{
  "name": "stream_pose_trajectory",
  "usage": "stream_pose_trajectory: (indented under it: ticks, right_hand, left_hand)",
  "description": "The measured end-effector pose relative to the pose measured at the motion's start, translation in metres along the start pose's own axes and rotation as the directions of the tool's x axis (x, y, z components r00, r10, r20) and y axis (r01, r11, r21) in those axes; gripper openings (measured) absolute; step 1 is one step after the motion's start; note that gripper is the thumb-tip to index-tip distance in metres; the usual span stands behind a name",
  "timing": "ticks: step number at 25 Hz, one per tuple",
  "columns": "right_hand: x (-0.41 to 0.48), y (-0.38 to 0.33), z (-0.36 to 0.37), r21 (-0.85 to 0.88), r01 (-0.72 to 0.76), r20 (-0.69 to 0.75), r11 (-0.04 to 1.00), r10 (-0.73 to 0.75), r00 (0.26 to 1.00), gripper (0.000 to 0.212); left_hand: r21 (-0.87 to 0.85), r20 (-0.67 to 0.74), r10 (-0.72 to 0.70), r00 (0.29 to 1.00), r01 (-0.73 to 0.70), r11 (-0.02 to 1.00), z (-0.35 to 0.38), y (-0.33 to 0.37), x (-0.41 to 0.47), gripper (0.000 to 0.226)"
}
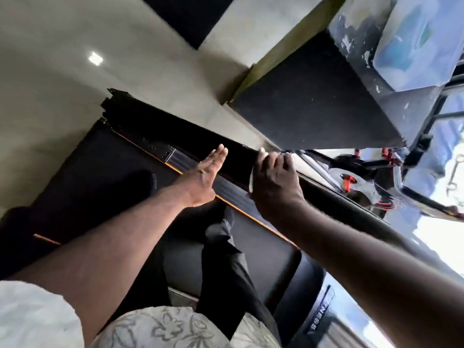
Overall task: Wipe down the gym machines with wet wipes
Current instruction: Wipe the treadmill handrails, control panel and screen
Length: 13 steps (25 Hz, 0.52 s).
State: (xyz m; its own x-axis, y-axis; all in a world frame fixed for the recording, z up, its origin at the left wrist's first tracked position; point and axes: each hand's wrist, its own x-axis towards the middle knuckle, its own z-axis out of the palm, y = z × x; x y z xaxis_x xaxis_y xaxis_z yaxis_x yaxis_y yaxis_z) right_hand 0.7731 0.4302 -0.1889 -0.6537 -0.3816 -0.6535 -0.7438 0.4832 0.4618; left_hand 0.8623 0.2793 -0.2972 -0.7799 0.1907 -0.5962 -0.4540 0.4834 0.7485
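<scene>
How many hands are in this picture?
2. The left hand is open, fingers straight, above the treadmill. The right hand grips a white wipe against the handrail. No other hands show.

Pale, glossy floor [62, 79] with one bright glint of light [95, 58] on it, and a black square patch [185, 18] at the far edge. A dark boxy block [313, 104] with olive-yellow edging stands on the floor. Strong daylight comes through the barred window [454, 104] on the right.
</scene>
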Motion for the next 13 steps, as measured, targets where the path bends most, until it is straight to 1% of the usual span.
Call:
stream_pose_trajectory:
  ticks: [1,2,3,5,6,7,8,10,13]
  right_hand:
    - [0.011,-0.011,-0.004,0.016,-0.021,0.052,1.0,0.021,0.998,0.118]
    - [0.014,-0.015,-0.007,0.02,-0.03,0.07,0.999,0.029,0.997,0.126]
    - [0.009,-0.012,-0.008,0.05,-0.033,0.043,0.998,0.031,0.999,0.122]
    - [-0.023,0.01,-0.005,0.154,-0.057,-0.046,0.986,0.065,0.997,0.093]
    - [-0.042,0.022,0.001,0.166,-0.075,-0.083,0.983,0.09,0.992,0.08]
    - [-0.058,0.031,0.006,0.167,-0.1,-0.091,0.981,0.116,0.989,0.073]
    - [-0.066,0.035,0.012,0.175,-0.127,-0.084,0.976,0.143,0.986,0.069]
    - [-0.056,0.021,0.018,0.165,-0.167,-0.091,0.972,0.183,0.979,0.069]
    - [0.005,-0.023,0.014,0.158,-0.112,-0.11,0.981,0.13,0.985,0.076]
  left_hand:
    - [0.02,0.034,0.018,0.999,-0.019,1.0,-0.005,-0.004,0.0,0.111]
    - [0.03,0.06,0.024,0.998,-0.026,0.999,-0.009,-0.005,0.0,0.112]
    - [0.039,0.079,0.021,0.997,-0.024,0.999,-0.014,-0.005,0.0,0.111]
    - [0.051,0.104,0.01,0.994,-0.016,0.999,-0.023,0.002,-0.003,0.109]
    - [0.054,0.113,0.002,0.994,-0.008,0.999,-0.026,0.007,-0.005,0.108]
    - [0.055,0.124,-0.008,0.992,0.001,0.998,-0.028,0.011,-0.007,0.107]
    - [0.057,0.132,-0.016,0.991,0.009,0.998,-0.029,0.014,-0.009,0.106]
    - [0.064,0.139,-0.023,0.99,0.014,0.998,-0.032,0.015,-0.011,0.106]
    - [0.062,0.156,-0.018,0.988,0.009,0.998,-0.033,0.011,-0.011,0.108]
